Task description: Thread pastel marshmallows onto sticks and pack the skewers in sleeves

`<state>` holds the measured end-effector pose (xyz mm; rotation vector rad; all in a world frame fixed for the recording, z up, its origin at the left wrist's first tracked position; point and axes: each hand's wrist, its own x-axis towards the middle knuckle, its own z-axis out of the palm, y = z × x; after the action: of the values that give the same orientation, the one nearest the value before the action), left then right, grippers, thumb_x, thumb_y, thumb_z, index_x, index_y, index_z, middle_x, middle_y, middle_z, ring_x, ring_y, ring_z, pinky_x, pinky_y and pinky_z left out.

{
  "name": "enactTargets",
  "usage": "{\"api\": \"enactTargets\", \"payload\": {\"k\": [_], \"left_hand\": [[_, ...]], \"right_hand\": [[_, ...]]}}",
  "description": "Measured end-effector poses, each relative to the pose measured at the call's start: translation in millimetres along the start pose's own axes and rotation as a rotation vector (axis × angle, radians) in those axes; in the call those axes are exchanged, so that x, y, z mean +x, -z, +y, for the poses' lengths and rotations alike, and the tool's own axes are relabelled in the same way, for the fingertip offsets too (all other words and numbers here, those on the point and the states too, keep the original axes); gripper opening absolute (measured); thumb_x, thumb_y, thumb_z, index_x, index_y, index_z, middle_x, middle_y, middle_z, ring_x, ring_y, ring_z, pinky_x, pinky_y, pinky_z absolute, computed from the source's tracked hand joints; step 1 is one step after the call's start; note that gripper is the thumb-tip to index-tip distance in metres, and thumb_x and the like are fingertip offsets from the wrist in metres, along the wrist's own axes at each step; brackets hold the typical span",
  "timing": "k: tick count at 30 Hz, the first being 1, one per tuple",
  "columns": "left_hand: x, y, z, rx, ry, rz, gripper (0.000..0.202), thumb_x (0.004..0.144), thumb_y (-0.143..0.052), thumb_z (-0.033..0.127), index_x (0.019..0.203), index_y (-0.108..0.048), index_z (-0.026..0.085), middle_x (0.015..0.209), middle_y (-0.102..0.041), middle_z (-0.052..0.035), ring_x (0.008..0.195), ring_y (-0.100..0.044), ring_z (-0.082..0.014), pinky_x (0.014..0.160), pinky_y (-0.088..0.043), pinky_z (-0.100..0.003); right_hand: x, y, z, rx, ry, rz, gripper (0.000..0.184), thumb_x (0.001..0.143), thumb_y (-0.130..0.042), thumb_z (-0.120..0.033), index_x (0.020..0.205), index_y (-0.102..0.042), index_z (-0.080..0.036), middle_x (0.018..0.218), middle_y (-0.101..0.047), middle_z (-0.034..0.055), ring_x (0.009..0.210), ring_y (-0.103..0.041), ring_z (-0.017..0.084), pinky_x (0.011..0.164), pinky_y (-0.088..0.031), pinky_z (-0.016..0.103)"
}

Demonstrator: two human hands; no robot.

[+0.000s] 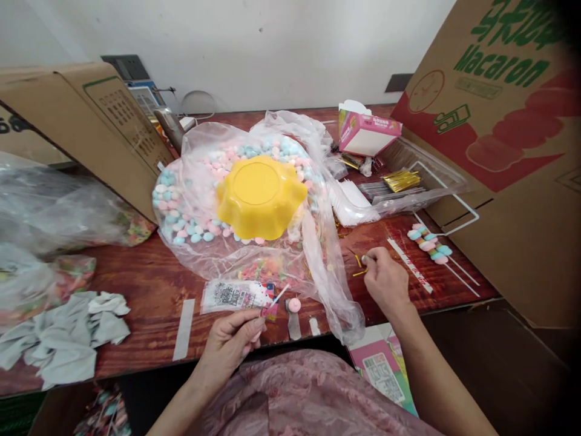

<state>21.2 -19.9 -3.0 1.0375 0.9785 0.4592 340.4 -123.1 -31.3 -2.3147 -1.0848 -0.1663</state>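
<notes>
My left hand (pixel 233 339) is closed near the table's front edge, pinching a thin white stick (pixel 275 298) in a small clear wrapper with a printed label (pixel 236 295). A single pink candy (pixel 295 304) lies just right of the stick's tip. My right hand (pixel 385 277) rests on the wood further right, fingers pinched on a gold twist tie (pixel 359 266). In front of me a clear plastic bag (pixel 204 200) holds pink, blue and white candies, with an upturned yellow bowl (pixel 261 197) on top.
A finished skewer of pastel candies (pixel 429 244) lies at the right, beside a clear tray (pixel 408 188) of sticks and gold ties. A pink box (pixel 367 132) stands behind. Cardboard boxes flank both sides (pixel 508 139) (pixel 91 121). Grey cloth (pixel 68 336) and candy bags lie left.
</notes>
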Motion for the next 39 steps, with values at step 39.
{"api": "enactTargets", "payload": {"k": [39], "left_hand": [[-8.0,17.8,-5.3,-0.782,0.154,-0.549,0.025,0.077,-0.076,0.030,0.083,-0.060,0.012,0.062,-0.068,-0.0077,0.042,-0.058,-0.0136,0.036,-0.042,-0.019]], "right_hand": [[-41.4,-20.4,-151.7,0.601,1.312,-0.144,0.029,0.096,-0.047,-0.013,0.116,-0.064,-0.025,0.102,-0.075,0.0073,0.091,-0.072,0.018,0.078,-0.061,0.033]]}}
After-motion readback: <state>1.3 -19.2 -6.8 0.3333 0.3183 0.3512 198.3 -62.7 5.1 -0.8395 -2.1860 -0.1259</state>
